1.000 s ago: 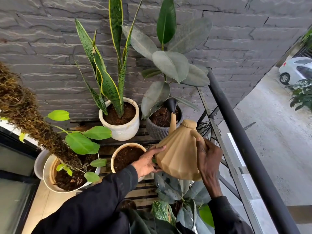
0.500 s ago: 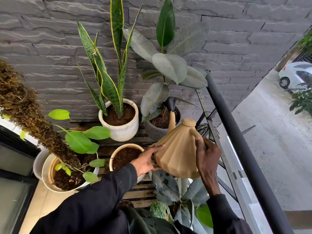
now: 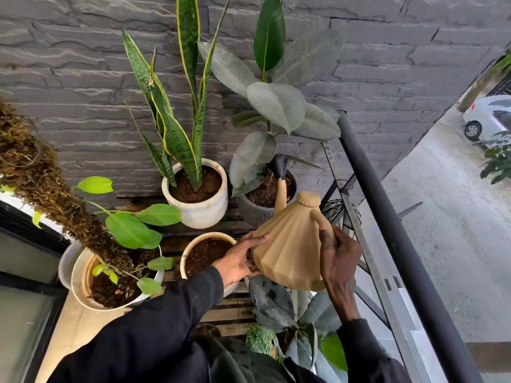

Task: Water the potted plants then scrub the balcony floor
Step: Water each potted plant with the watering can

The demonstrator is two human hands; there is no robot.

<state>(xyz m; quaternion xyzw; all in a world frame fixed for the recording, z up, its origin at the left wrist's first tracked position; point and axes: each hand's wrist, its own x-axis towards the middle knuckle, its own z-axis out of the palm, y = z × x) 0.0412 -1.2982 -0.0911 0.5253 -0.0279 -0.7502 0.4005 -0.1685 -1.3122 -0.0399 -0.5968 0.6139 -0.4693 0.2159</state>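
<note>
Over the grey pot the watering can stays tipped — right hand grips its handle, left hand steadies it with flat fingers. Watering likely continues.

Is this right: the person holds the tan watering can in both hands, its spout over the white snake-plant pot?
Not quite. The head view shows the left hand and right hand on the tan watering can, but its spout is over the dark grey pot with the broad-leaved plant, not the white pot.
</note>
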